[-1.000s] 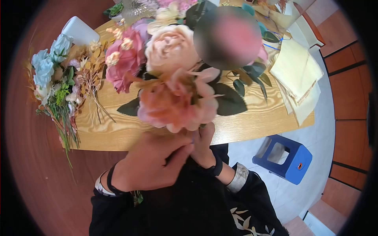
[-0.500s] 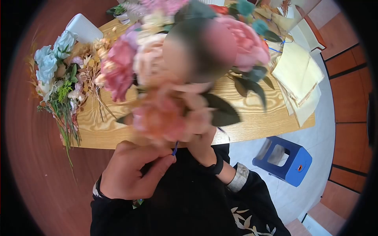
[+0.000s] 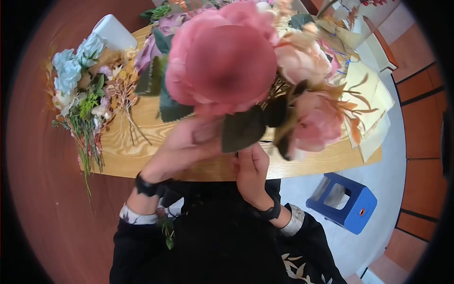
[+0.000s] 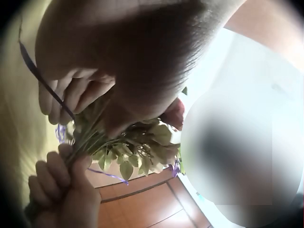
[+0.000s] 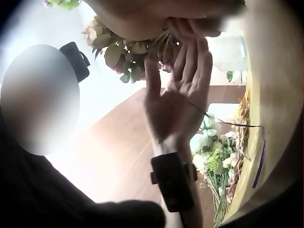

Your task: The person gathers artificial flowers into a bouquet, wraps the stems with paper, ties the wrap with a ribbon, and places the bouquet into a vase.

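Note:
A bouquet of artificial flowers (image 3: 231, 102), with large pink and peach blooms and dark green leaves, stands over the table's front edge. My right hand (image 3: 254, 180) grips its bundled stems (image 4: 88, 140) below the blooms, fingers curled round them. Just under the flowers, my left hand (image 3: 187, 144) reaches in from the side; the right wrist view shows its palm bare and fingers straight, with fingertips right at the stems. A thin purple ribbon (image 5: 259, 156) trails from the stems past the left palm to the tabletop. Blooms hide the upper stems in the head view.
On the wooden table (image 3: 208, 165), loose flower stems (image 3: 90, 104) with pale blue blooms and dried foliage lie at left near a white container (image 3: 115, 32). Cream wrapping sheets (image 3: 373, 106) lie at right. A blue stool (image 3: 343, 203) stands on the floor, front right.
My left hand has let go of the blue-purple ribbon it pinched and moved up and forward under the blooms, its fingers straightened. The bouquet has turned, bringing a big pink bloom to the front.

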`<state>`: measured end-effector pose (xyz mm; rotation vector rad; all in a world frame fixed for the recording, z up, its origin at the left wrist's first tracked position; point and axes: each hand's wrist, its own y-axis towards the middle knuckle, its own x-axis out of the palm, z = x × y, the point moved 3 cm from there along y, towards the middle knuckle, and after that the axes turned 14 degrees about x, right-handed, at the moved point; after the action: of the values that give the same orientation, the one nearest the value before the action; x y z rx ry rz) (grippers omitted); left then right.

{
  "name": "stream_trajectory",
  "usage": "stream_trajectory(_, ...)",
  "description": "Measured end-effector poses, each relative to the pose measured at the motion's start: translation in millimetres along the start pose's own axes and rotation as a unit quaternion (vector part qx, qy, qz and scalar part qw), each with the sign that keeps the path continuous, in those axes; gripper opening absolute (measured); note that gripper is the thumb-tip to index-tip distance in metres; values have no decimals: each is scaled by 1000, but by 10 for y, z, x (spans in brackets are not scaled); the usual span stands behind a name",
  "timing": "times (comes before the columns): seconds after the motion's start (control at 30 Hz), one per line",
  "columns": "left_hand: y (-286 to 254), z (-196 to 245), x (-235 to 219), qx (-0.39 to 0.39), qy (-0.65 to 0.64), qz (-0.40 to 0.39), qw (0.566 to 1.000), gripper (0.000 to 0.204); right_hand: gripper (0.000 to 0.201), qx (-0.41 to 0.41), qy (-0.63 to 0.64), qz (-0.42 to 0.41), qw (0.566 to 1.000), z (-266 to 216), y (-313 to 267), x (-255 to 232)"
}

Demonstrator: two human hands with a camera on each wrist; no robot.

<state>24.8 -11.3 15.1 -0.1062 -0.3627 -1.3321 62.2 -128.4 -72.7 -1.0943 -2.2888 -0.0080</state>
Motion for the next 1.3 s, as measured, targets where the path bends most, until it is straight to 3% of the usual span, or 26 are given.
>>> stream_trajectory(0.03,26,-2,42,30,-107,-16,994,28,20,31,11,-10,999,-59,-32,73)
stream_trajectory(0.07,2,-1,18,32,-105,-12,994,28,20,33,10,-14,999,-21,-22,61)
stream_trajectory(0.13,109,-75,74,41,-83,-5,996,28,20,-72,-104,-26,992,13,-19,11)
stream_trajectory(0.17,57,-71,37,45,-73,-2,996,28,20,-71,-105,-27,992,20,-8,25)
stream_trajectory(0.23,95,-134,76,50,-52,2,997,28,18,-253,-269,21,929,-55,-30,89)
stream_trajectory(0.27,117,-155,71,53,-42,4,998,28,18,-251,-271,21,929,-108,-41,100)
stream_trajectory(0.3,133,-185,95,56,-32,5,998,28,18,-99,-166,-28,981,-133,-15,105)
stream_trajectory(0.33,154,-198,76,59,-21,7,998,28,19,57,-54,-75,994,-104,-4,109)
stream_trajectory(0.4,113,-214,41,66,1,13,998,28,24,89,-36,-106,990,-43,30,47)
stream_trajectory(0.47,30,-214,-30,71,23,19,997,28,22,195,37,-127,972,-29,14,22)
stream_trajectory(0.5,18,-213,-84,73,33,21,997,28,22,198,36,-127,971,-30,28,7)
stream_trajectory(0.57,33,-242,-133,77,54,29,995,28,21,218,130,-213,943,-37,70,37)
stream_trajectory(0.67,5,-254,-212,85,88,36,992,28,20,231,121,-271,926,-108,122,15)
stream_trajectory(0.73,-409,-180,-309,92,111,38,989,28,13,251,135,-258,923,-122,110,25)
stream_trajectory(0.8,-682,-91,-292,97,132,42,986,28,15,221,210,-167,938,-84,64,21)
stream_trajectory(0.87,-219,-280,-318,99,151,44,982,28,22,199,174,-193,945,139,117,-175)
stream_trajectory(0.93,-214,-312,-306,107,172,44,978,28,17,285,296,-271,871,183,101,-188)
stream_trajectory(0.97,-290,-288,-369,110,183,45,976,28,17,285,295,-271,871,157,86,-154)
stream_trajectory(1.03,-349,-290,-409,117,204,46,971,28,42,251,222,-176,926,77,65,-101)
stream_trajectory(1.07,-240,-343,-346,120,214,47,968,28,42,252,221,-175,926,48,89,-101)
stream_trajectory(1.13,-104,-409,-294,125,236,49,963,28,35,276,275,-291,874,-29,122,-41)
stream_trajectory(1.17,-120,-405,-329,128,247,49,959,28,25,295,219,-231,901,-90,97,-9)
stream_trajectory(1.3,-260,-416,-375,141,288,51,946,28,19,293,224,-245,897,-34,104,-16)
